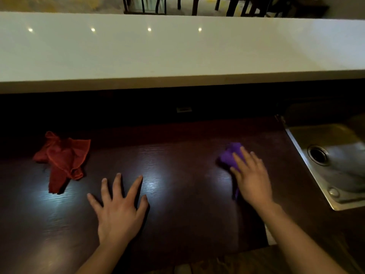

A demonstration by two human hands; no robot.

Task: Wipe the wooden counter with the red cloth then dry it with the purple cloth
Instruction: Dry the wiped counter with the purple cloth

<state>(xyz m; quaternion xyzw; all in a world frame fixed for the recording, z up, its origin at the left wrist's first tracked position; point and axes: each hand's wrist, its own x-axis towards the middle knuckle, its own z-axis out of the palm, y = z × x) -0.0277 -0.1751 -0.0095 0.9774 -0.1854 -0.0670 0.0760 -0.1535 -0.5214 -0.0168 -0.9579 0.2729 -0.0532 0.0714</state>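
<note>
The dark wooden counter (177, 167) stretches across the lower half of the view. A crumpled red cloth (61, 161) lies on it at the left, with no hand touching it. My left hand (118, 206) rests flat on the wood just right of the red cloth, fingers spread and holding nothing. My right hand (250, 175) presses down on the purple cloth (230, 155) toward the right end of the counter. Most of the purple cloth is hidden under the palm; it shows at the fingertips and below the thumb.
A steel sink (335, 161) with a round drain is set into the counter at the right edge. A raised white countertop (177, 52) runs along the back. Dark chair legs (197, 4) stand beyond it. A small socket (184, 109) sits in the dark back wall.
</note>
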